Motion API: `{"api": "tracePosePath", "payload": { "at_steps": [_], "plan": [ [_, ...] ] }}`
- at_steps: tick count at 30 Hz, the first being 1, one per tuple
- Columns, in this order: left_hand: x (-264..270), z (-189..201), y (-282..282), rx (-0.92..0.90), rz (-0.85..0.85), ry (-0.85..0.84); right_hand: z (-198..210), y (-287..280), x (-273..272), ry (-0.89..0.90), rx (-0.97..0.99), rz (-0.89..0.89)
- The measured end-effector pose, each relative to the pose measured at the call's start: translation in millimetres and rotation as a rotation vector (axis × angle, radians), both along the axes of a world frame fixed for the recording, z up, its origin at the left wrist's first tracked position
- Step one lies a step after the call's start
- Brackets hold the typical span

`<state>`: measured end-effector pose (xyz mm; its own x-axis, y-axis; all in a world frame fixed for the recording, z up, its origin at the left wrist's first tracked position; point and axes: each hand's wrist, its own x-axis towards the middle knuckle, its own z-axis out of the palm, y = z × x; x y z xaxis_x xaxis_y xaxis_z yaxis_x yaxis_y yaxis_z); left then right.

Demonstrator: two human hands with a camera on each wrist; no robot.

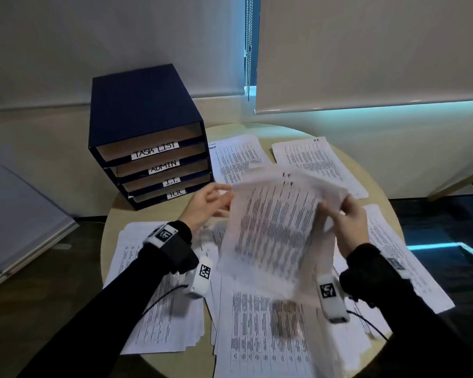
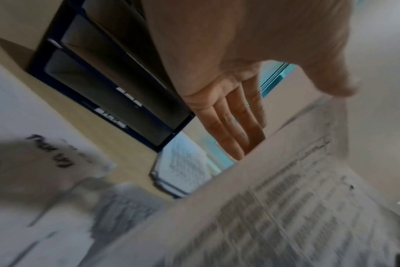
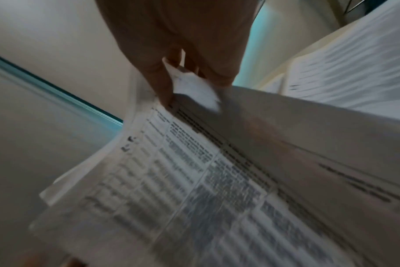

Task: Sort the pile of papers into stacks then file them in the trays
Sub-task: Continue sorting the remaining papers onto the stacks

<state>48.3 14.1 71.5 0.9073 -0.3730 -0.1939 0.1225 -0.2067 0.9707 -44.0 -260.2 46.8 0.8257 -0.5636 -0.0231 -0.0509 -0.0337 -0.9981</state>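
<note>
- Head view: the right hand (image 1: 348,222) pinched the top right corner of a raised sheaf (image 1: 279,230) of printed sheets, blurred, above the round table (image 1: 257,129). The left hand (image 1: 206,205) hovered at the sheaf's left edge, fingers loosely spread; whether it touched could not be told. Four stacks lay around: far left stack (image 1: 232,156), far right stack (image 1: 311,159), near left stack (image 1: 159,296), right stack (image 1: 410,263). A loose pile (image 1: 271,336) lay under the sheaf. The blue trays (image 1: 145,110), labelled TASK LIST, ADMIN, I.T., H.R., stood at the table's far left.
- Left wrist view: the fingers (image 2: 231,122) were straight, together, their tips hidden behind the sheaf's (image 2: 286,207) edge; the trays (image 2: 107,81) lay beyond.
- Right wrist view: thumb and fingers (image 3: 162,81) pinched the sheaf's (image 3: 194,180) corner.
</note>
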Motion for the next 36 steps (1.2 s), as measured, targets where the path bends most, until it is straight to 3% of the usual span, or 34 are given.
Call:
{"api": "tracePosePath", "payload": {
  "at_steps": [3,7,10,14,17,24,28,36],
  "plan": [
    [-4.5,19.6,-13.7,-0.006,0.052,-0.194,39.9,11.4,9.4,-0.145,0.146,-0.039],
    [-8.2,32.9,-29.5,0.007,0.061,-0.367,73.1,28.4,12.3,-0.306,0.187,0.033],
    [-9.1,36.3,-31.5,0.071,0.240,-0.537,80.6,33.3,13.2,-0.322,0.210,0.061],
    [-12.7,36.4,-28.4,-0.090,0.443,-0.534,77.3,38.6,10.1,-0.346,0.224,0.091],
    [-25.1,24.9,-30.1,-0.078,0.444,-0.582,63.1,42.1,6.8,-0.332,0.232,0.152],
    [-30.6,-27.9,-30.9,-0.024,0.372,-0.311,10.0,53.1,14.8,-0.026,0.176,0.180],
    [-17.1,-31.2,-30.8,-0.174,0.472,-0.056,2.0,57.1,26.3,0.042,0.295,0.081],
    [3.7,-63.7,-34.9,-0.113,0.408,0.044,-14.3,72.1,42.0,0.148,0.267,0.072]
  ]
}}
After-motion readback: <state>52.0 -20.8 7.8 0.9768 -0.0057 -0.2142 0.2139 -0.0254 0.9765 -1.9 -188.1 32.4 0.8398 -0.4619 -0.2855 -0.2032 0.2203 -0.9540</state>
